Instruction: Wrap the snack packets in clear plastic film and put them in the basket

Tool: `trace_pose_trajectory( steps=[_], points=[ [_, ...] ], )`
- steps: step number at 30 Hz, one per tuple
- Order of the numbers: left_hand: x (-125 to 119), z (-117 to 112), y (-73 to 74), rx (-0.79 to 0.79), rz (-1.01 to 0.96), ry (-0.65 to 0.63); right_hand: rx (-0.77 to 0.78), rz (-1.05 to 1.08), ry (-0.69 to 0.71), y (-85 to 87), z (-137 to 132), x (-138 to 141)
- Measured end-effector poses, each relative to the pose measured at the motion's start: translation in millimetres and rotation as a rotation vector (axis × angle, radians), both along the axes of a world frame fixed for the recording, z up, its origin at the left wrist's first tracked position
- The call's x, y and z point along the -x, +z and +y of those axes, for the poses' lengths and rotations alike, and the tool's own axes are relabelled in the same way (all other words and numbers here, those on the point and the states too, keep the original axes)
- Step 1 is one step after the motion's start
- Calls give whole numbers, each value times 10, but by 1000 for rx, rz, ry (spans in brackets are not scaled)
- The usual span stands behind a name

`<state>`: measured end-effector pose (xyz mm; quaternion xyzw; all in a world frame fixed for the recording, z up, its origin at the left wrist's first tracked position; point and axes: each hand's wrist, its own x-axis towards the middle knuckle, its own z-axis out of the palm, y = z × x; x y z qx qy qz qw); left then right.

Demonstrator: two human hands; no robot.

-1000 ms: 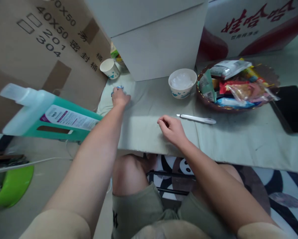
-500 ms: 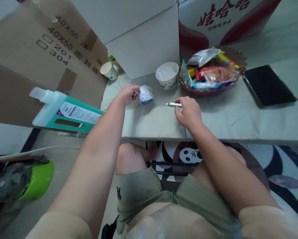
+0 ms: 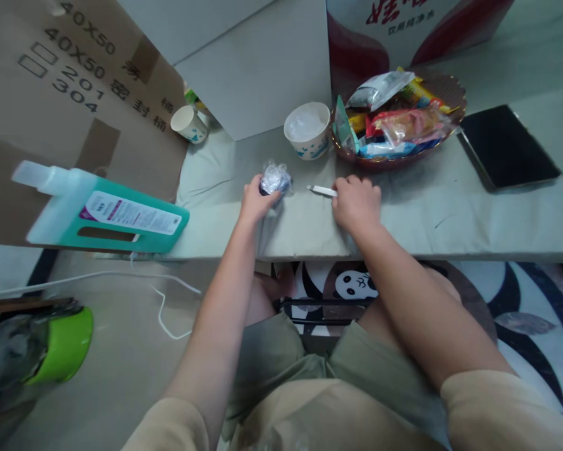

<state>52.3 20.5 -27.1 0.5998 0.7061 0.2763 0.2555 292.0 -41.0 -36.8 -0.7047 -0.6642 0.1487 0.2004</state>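
My left hand (image 3: 257,199) grips a small bundle in crinkled clear plastic (image 3: 276,178), dark blue at its lower side. Thumb and fingers close around its left edge, just over the tabletop; what is inside the wrap I cannot make out. To the right, my right hand (image 3: 357,199) is closed on a white pen (image 3: 322,190), its tip pointing left toward the bundle. Beyond both hands stands a paper bowl (image 3: 308,147) with clear plastic in it. Behind my right hand sits a scalloped bowl (image 3: 394,164) of packaged snacks.
A tablet (image 3: 509,147) lies on the right of the cloth-covered table (image 3: 469,225). At the left are a bottle of green liquid (image 3: 163,220), a paper cup (image 3: 190,125) and a cardboard box (image 3: 135,150). White boxes (image 3: 272,75) stand at the back. A green bin (image 3: 69,341) is on the floor.
My left hand has turned and come nearer, its thumb now on the near side of the bundle. My right hand keeps the pen, fingers curled more. The view has shifted slightly.
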Motion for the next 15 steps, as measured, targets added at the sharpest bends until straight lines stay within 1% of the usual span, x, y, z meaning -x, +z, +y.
trace_pose_trajectory(
  steps=[2, 4, 7, 9, 12, 15],
  points=[
    [36, -38, -13, -40, -10, -67, -15, 20, -1, 29, -14, -10],
    [74, -63, -27, -62, -81, -129, -32, 69, 14, 63, -49, -26],
    [117, -111, -66, -97, -196, -197, -103, 212, 129, 114, -108, -38],
    [127, -143, -105, -129, -236, -232, -160, 287, 216, 135, -128, -18],
    [119, -159, -163, -157, -224, -286, -215, 321, 269, 134, -106, 72],
    [123, -143, -215, -159, -185, -393, -196, 302, 291, 98, -51, 199]
  ],
)
